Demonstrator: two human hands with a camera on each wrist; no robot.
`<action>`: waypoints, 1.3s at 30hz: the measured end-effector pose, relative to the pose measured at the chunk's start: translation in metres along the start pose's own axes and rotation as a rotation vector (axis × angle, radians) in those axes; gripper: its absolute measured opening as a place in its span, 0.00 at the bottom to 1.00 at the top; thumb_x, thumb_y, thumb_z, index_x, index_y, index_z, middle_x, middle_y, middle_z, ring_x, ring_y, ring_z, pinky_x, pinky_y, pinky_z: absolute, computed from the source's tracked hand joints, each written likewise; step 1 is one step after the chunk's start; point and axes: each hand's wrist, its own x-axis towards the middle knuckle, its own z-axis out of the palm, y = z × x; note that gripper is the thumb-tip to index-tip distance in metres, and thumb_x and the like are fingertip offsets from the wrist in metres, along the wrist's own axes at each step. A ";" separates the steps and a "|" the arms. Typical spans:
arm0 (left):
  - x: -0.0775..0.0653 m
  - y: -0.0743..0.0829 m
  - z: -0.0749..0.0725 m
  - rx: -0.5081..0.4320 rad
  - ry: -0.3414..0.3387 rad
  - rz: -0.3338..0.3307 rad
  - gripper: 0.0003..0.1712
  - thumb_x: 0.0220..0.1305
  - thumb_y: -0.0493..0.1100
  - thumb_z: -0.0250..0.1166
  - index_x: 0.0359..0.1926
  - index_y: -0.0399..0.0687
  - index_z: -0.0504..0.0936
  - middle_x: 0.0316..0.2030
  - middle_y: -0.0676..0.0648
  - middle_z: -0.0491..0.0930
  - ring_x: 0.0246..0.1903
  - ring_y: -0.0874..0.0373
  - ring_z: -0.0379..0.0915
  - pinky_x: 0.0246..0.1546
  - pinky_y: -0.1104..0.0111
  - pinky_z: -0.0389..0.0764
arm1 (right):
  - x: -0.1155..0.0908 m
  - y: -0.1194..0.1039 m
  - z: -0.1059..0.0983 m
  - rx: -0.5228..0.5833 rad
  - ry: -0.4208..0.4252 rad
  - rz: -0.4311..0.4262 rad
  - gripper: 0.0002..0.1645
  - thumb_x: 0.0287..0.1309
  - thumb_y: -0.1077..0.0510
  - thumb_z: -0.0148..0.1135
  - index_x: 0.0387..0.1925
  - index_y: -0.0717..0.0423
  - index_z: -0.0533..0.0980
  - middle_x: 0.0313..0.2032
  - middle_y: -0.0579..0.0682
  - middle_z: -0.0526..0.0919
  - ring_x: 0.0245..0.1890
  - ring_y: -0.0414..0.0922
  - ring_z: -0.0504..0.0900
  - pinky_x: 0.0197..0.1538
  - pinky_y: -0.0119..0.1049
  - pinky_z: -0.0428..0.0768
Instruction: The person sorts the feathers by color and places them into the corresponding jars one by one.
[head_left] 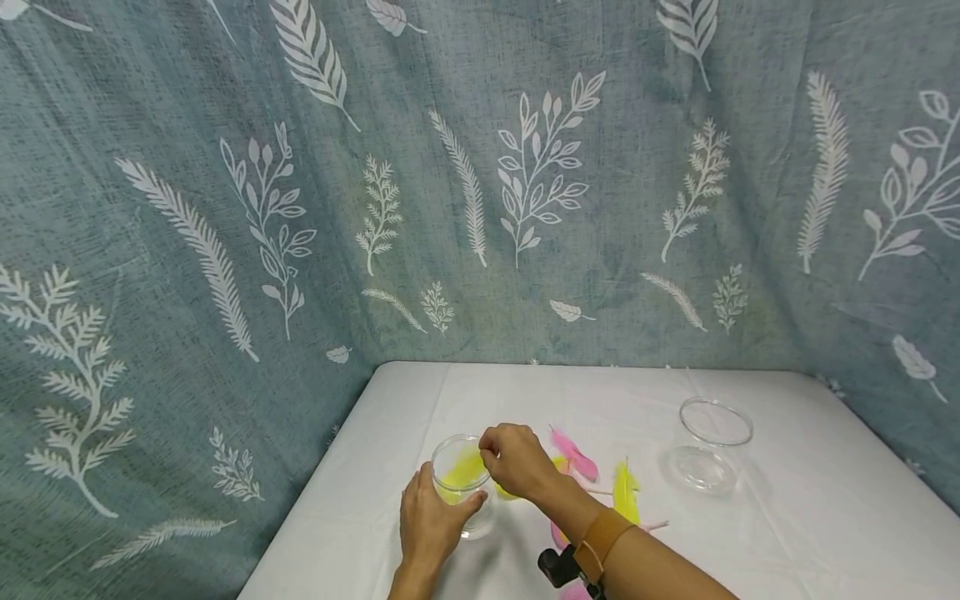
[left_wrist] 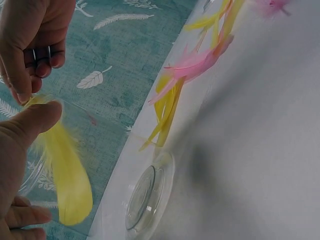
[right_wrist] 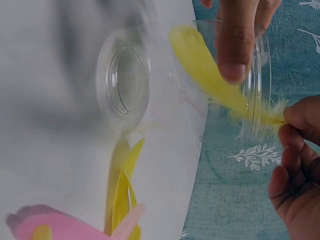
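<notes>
A clear, see-through jar (head_left: 477,527) stands on the white table, gripped round its side near the rim by my left hand (head_left: 431,521). Above the rim, my right hand (head_left: 517,458) pinches the quill end of a yellow feather (head_left: 465,471) between thumb and fingertips. The broad end of that feather (right_wrist: 205,67) hangs down inside the jar, as both wrist views show. The round base of the jar (left_wrist: 150,200) rests on the cloth. My left thumb (left_wrist: 42,117) lies across the outside of the jar, beside the feather.
Right of the jar lie loose feathers, among them a pink feather (head_left: 576,457) and a yellow feather (head_left: 625,496), partly hidden by my right forearm. A second clear jar (head_left: 705,475) stands farther right on the white table (head_left: 787,533). Patterned green-blue cloth (head_left: 465,317) hangs behind.
</notes>
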 end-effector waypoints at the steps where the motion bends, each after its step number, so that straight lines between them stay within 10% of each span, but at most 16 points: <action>1: 0.000 0.000 0.000 -0.001 -0.002 0.001 0.55 0.36 0.61 0.80 0.58 0.29 0.71 0.49 0.34 0.76 0.49 0.40 0.73 0.47 0.50 0.74 | 0.000 0.000 0.001 0.002 -0.004 0.001 0.03 0.52 0.67 0.64 0.28 0.60 0.83 0.22 0.42 0.76 0.24 0.40 0.74 0.30 0.35 0.76; 39: -0.001 0.002 0.000 0.027 0.044 -0.002 0.53 0.32 0.60 0.81 0.55 0.30 0.73 0.46 0.35 0.77 0.46 0.40 0.73 0.45 0.50 0.74 | -0.003 -0.001 -0.002 -0.023 -0.006 -0.035 0.03 0.51 0.65 0.66 0.30 0.57 0.83 0.23 0.44 0.78 0.25 0.41 0.76 0.30 0.36 0.76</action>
